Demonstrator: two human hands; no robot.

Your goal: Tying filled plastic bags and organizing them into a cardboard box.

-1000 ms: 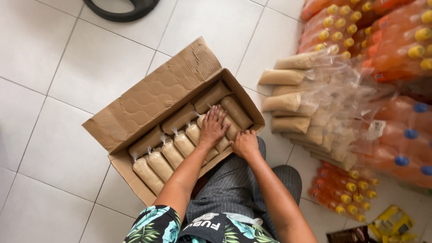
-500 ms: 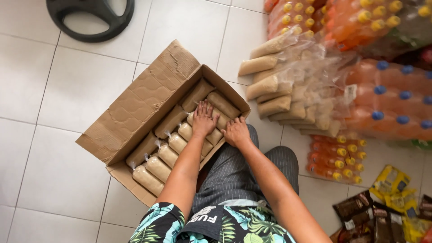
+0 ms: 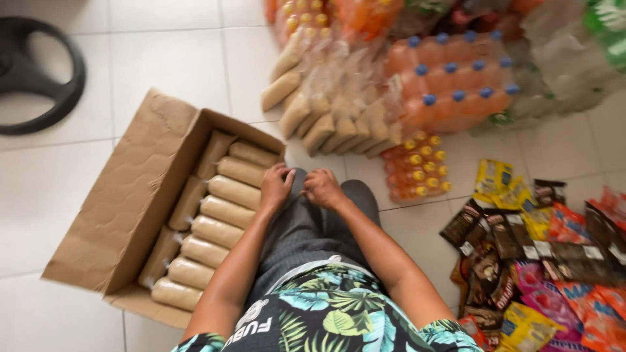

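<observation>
White floor tiles [image 3: 163, 58] carried everything: a cardboard box [image 3: 124, 215] lay open at the person's left knee, its flap folded out toward the far left. Inside, tan rolls in clear wrap [image 3: 225, 212] were packed side by side in two rows, filling the box from its near end to its far end.

Both hands had gathered at the knees, just off the box's right edge. The left hand [image 3: 275, 187] rested with its fingers curled loosely over the knee, touching the edge of the box beside the upper rolls and holding nothing. The right hand [image 3: 323, 189] sat close beside it on the dark trousers [image 3: 303, 228], fingers bent inward; whether it pinched anything could not be told.

Beyond the knees, more wrapped rolls [image 3: 326, 117] lay stacked on the tiles, next to shrink-wrapped packs of orange bottles [image 3: 450, 78]. Small bright snack packets [image 3: 535, 261] were spread at the right, and a black steering wheel [image 3: 32, 75] lay at the far left.

As a judgement, the packing looked close to full, so any further roll would best go in lengthwise, matched to the rows, and pressed level with flat palms so the flaps could fold shut without crushing the wrap.
</observation>
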